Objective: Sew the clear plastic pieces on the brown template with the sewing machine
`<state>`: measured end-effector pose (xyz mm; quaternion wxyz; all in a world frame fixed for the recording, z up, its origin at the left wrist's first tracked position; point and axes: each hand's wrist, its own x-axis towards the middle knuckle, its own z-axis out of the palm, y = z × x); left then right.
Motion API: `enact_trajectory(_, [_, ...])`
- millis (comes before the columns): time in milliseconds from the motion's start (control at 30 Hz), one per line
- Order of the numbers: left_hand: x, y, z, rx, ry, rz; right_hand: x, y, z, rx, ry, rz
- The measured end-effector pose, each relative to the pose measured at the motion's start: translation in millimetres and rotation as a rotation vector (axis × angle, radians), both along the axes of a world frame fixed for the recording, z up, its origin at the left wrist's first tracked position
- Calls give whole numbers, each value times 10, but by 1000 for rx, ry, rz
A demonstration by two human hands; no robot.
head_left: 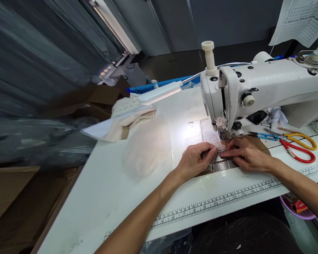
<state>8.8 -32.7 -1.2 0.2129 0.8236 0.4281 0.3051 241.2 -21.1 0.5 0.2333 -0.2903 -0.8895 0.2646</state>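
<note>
A thin white fabric piece with small pink marks (212, 138) lies under the needle area of a white sewing machine (270, 83). My left hand (196, 160) is closed, thumb and fingertips pinching the near edge of this fabric just in front of the presser foot (224, 134). To its right, my right hand (250, 155) rests low over the brown taped plate (225, 166). One of its fingers stretches toward the fabric's edge and the others are bent and apart. No held thing shows in it, though its fingertips partly hide the plate.
Red-handled scissors (298, 150), yellow-handled scissors (302, 137) and blue thread snips (267, 136) lie right of my right hand. A lamp (161, 92) reaches over the white table (108, 187). Folded cloth (134, 121) sits at the far left edge. A printed ruler (214, 204) runs along the front.
</note>
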Motion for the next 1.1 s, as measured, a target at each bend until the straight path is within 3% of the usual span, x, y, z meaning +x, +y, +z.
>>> enact_trajectory(167, [23,28,-18,429,69,-169,-10,-50,-1,109,-103,33])
enact_trajectory(233, [22,44,-28,523,121,-241,-4,-51,-10,114,-115,29])
enact_trajectory(433, [-3,60,-45,563,247,-302,22,-4,-23,82,-104,51])
enact_trajectory(633, [-10,55,-23,648,292,-322,73,239,76,-104,-191,20])
enact_trajectory(867, [5,44,3,705,336,-293,-54,206,83,94,-458,-83])
enact_trajectory(1100, [7,42,-31,697,296,-323,-85,156,106,138,-473,-118])
